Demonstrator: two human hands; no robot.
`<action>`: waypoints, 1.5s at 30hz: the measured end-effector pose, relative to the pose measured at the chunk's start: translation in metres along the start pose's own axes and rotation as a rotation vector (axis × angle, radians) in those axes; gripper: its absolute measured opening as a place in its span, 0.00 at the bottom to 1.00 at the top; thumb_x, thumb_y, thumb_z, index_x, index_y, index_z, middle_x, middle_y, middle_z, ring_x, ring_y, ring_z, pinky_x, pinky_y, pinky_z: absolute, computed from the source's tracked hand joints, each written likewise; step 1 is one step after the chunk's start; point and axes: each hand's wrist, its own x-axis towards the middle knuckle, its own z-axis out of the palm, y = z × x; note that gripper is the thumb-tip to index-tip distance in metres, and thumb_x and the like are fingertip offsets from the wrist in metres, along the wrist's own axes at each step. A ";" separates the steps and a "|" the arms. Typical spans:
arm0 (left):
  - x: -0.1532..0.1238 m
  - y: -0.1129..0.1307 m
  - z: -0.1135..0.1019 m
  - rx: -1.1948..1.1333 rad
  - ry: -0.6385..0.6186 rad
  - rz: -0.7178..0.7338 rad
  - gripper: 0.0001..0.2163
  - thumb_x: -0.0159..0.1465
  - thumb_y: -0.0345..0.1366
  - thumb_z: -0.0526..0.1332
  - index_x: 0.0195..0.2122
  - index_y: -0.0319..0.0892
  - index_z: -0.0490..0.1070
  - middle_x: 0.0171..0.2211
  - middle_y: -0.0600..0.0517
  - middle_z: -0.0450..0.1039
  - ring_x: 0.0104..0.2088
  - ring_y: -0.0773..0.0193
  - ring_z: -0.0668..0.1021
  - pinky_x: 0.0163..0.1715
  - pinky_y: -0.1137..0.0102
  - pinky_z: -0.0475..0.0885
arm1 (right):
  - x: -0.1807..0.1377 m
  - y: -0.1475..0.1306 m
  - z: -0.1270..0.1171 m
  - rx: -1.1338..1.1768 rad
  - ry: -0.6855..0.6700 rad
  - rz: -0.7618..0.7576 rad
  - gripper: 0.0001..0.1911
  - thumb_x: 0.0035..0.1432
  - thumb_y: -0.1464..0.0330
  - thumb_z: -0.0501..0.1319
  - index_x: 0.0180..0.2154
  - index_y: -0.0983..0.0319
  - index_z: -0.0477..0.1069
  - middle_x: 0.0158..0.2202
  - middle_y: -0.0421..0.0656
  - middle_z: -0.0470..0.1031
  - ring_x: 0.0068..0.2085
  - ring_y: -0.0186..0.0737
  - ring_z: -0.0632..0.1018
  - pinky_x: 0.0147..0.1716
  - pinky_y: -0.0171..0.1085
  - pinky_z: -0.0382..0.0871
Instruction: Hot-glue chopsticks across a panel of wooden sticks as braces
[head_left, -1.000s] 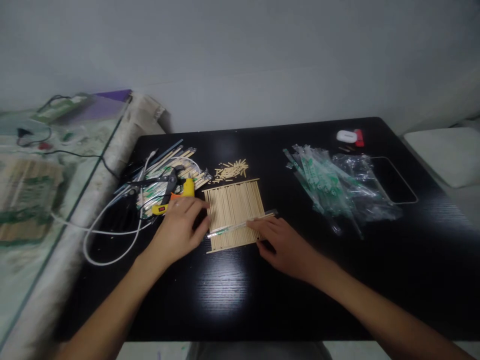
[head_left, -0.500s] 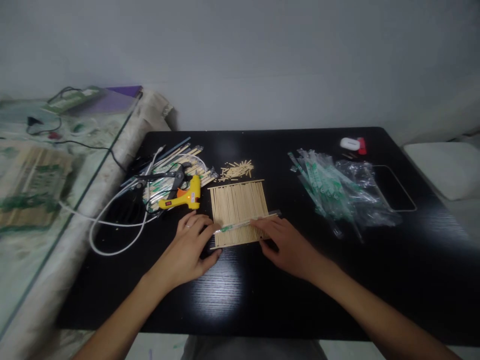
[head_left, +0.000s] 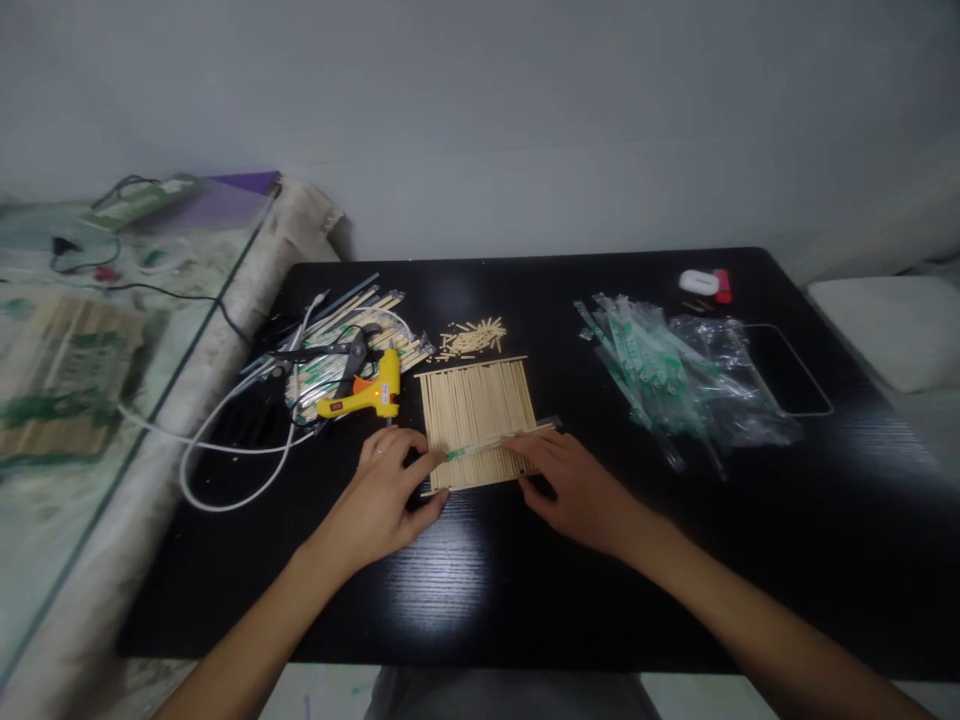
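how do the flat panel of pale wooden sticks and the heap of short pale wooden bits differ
The flat panel of pale wooden sticks has long sticks side by side; the heap of short pale wooden bits lies jumbled at mixed angles. The panel covers a larger area than the heap. The panel lies between the left hand and right hand; the heap lies beyond it, away from both. Both rest on the black table.

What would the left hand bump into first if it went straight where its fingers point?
Probably the wrapped stick lying across the wooden mat; its left end is right by the left hand, though contact is unclear.
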 end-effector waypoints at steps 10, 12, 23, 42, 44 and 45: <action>0.000 0.000 0.003 -0.014 0.034 -0.011 0.14 0.68 0.38 0.64 0.53 0.45 0.75 0.49 0.44 0.73 0.53 0.48 0.75 0.60 0.44 0.68 | -0.001 0.001 0.002 -0.017 0.011 -0.005 0.28 0.63 0.76 0.59 0.64 0.59 0.67 0.58 0.51 0.79 0.59 0.50 0.78 0.58 0.54 0.73; 0.000 0.000 0.003 -0.020 0.036 -0.014 0.14 0.67 0.38 0.64 0.53 0.45 0.76 0.49 0.44 0.74 0.53 0.47 0.75 0.60 0.43 0.68 | 0.000 0.001 0.002 -0.018 0.010 -0.003 0.28 0.63 0.76 0.58 0.64 0.59 0.67 0.58 0.51 0.79 0.59 0.51 0.78 0.58 0.54 0.73; 0.000 0.001 0.003 0.009 0.024 -0.007 0.13 0.68 0.39 0.63 0.53 0.44 0.76 0.49 0.43 0.73 0.54 0.46 0.75 0.58 0.45 0.70 | 0.001 -0.001 0.000 -0.005 0.009 -0.013 0.29 0.63 0.76 0.58 0.64 0.59 0.68 0.57 0.51 0.79 0.59 0.51 0.78 0.58 0.55 0.73; -0.001 -0.002 0.005 0.012 0.032 0.015 0.13 0.69 0.39 0.63 0.53 0.44 0.73 0.49 0.43 0.72 0.54 0.48 0.74 0.58 0.47 0.69 | 0.001 -0.002 0.000 0.010 0.004 -0.006 0.26 0.64 0.76 0.59 0.63 0.59 0.68 0.59 0.51 0.78 0.60 0.51 0.77 0.60 0.55 0.72; -0.002 -0.002 0.006 0.006 0.034 0.011 0.13 0.69 0.39 0.63 0.53 0.44 0.73 0.49 0.44 0.73 0.53 0.48 0.75 0.58 0.47 0.69 | 0.001 -0.002 0.000 0.005 0.016 -0.008 0.25 0.65 0.74 0.59 0.63 0.59 0.68 0.59 0.51 0.78 0.60 0.51 0.77 0.59 0.55 0.73; -0.002 -0.002 0.006 0.005 0.034 0.008 0.13 0.69 0.38 0.63 0.53 0.44 0.73 0.49 0.44 0.73 0.53 0.48 0.75 0.59 0.47 0.69 | 0.001 -0.002 0.000 0.000 0.021 -0.013 0.25 0.66 0.74 0.59 0.63 0.59 0.68 0.59 0.51 0.79 0.60 0.51 0.78 0.59 0.55 0.73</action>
